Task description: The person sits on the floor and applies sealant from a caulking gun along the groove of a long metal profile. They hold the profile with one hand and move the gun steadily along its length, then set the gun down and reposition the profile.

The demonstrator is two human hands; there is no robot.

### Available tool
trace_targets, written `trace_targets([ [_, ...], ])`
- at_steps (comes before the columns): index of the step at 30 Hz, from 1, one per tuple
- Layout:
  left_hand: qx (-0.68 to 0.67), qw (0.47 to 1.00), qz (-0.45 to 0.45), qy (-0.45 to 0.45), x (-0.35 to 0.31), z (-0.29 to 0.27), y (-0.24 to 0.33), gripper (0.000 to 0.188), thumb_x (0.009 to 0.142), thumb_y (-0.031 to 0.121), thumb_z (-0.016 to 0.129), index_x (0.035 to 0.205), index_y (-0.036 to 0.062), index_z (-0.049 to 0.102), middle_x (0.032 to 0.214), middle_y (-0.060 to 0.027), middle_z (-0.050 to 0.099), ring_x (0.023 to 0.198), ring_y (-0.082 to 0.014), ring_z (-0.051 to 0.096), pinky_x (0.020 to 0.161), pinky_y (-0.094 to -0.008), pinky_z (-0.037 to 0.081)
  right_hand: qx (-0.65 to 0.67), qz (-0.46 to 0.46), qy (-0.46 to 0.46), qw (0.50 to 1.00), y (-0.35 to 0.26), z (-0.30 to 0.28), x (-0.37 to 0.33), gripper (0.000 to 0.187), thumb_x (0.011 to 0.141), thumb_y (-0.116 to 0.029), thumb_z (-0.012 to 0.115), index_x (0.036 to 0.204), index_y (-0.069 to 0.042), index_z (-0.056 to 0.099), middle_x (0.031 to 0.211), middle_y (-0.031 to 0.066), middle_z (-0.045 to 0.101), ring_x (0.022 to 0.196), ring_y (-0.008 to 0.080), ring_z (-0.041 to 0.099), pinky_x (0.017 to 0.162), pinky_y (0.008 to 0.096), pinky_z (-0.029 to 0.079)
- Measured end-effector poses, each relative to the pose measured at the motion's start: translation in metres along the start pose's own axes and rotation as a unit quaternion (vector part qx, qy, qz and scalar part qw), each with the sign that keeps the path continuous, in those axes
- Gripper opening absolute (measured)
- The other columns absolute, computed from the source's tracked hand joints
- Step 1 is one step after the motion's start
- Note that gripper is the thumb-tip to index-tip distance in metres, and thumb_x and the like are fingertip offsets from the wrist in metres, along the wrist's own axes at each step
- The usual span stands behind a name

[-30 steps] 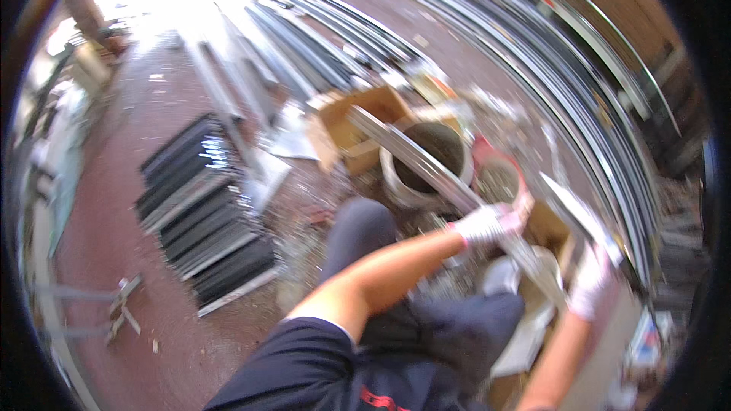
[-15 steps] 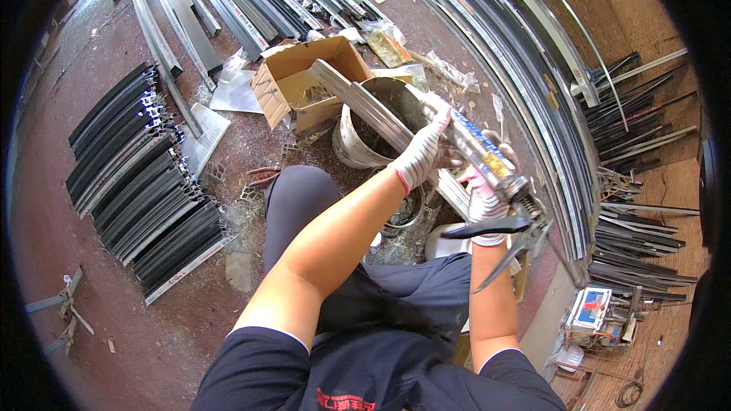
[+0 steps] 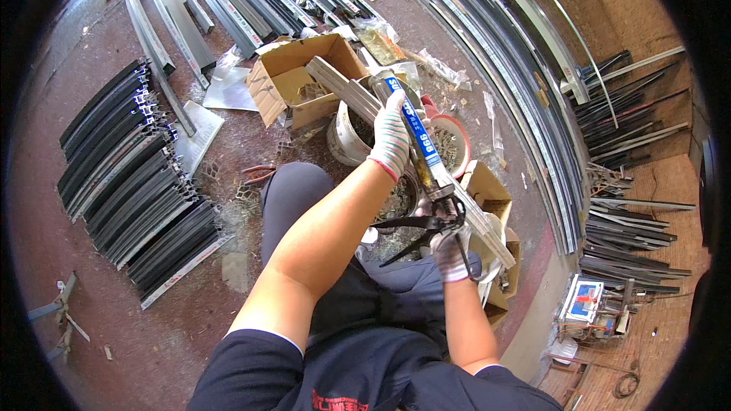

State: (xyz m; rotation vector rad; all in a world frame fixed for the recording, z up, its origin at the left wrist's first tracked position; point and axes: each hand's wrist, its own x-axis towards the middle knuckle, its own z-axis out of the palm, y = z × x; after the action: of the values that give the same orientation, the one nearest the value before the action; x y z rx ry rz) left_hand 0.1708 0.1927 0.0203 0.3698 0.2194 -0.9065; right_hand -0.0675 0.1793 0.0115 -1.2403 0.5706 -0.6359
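Observation:
A caulking gun (image 3: 440, 183) with a blue and white sealant cartridge (image 3: 415, 122) slants across my front, nozzle end pointing away. My left hand (image 3: 391, 137), in a striped white glove, is closed round the cartridge near its far end. At the black handle and trigger end, my gloved right hand (image 3: 451, 253) grips the gun; its fingers are partly hidden. Beneath the gun, pale metal bars (image 3: 487, 232) lie slantwise over a dirty white bucket (image 3: 346, 141).
An open cardboard box (image 3: 285, 84) stands beyond the bucket. Another carton (image 3: 487, 183) and a red-rimmed round container (image 3: 457, 141) are at right. Stacked dark profiles (image 3: 137, 183) lie at left, long profiles (image 3: 525, 106) along the right. Red-handled pliers (image 3: 259, 173) rest by my knee.
The caulking gun has swung left and turned, so its blue label shows more fully. My right hand has moved from the barrel's rear to the handle end; my left has shifted left.

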Motion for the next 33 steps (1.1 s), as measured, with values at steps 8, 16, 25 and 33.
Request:
trace_targets([
  [8, -0.085, 0.995, 0.002, 0.052, -0.010, 0.007, 0.013, 0.058, 0.094, 0.058, 0.063, 0.107, 0.0013, 0.058, 0.082, -0.0116, 0.065, 0.067, -0.0268, 0.067, 0.065, -0.0421, 0.060, 0.275, 0.211, -0.017, 0.938, 0.015, 0.004, -0.065, 0.105, 0.093, -0.086, 0.020, 0.122, 0.004, 0.064, 0.100, 0.0228, 0.068, 0.098, 0.0415, 0.062, 0.112, 0.0613, 0.035],
  [16, -0.058, 0.997, -0.021, 0.035, -0.025, 0.009, 0.010, 0.070, 0.088, 0.068, 0.062, 0.104, -0.0008, 0.060, 0.089, -0.0145, 0.065, 0.082, -0.0306, 0.066, 0.082, -0.0460, 0.059, 0.142, 0.085, -0.082, 0.983, 0.006, 0.025, -0.064, 0.066, 0.090, -0.072, 0.062, 0.105, -0.008, 0.064, 0.081, 0.0085, 0.061, 0.076, 0.0273, 0.061, 0.084, 0.0476, 0.052],
  [25, -0.036, 0.998, -0.044, 0.028, -0.014, 0.009, -0.002, 0.058, 0.093, 0.056, 0.067, 0.113, 0.0025, 0.058, 0.088, -0.0090, 0.064, 0.071, -0.0252, 0.067, 0.074, -0.0460, 0.062, -0.176, 0.033, -0.001, 0.984, 0.018, 0.004, -0.052, 0.040, 0.099, -0.041, 0.071, 0.100, -0.001, 0.067, 0.075, 0.0050, 0.062, 0.061, 0.0154, 0.058, 0.058, 0.0306, 0.050],
  [33, -0.027, 0.997, -0.066, -0.006, -0.017, 0.014, -0.004, 0.048, 0.095, 0.052, 0.065, 0.111, 0.0069, 0.061, 0.084, -0.0059, 0.065, 0.068, -0.0232, 0.066, 0.069, -0.0437, 0.062, -0.316, -0.065, -0.007, 0.946, 0.008, -0.037, -0.025, 0.034, 0.096, -0.034, 0.077, 0.113, -0.006, 0.068, 0.099, 0.0012, 0.069, 0.093, 0.0161, 0.064, 0.087, 0.0354, 0.053],
])
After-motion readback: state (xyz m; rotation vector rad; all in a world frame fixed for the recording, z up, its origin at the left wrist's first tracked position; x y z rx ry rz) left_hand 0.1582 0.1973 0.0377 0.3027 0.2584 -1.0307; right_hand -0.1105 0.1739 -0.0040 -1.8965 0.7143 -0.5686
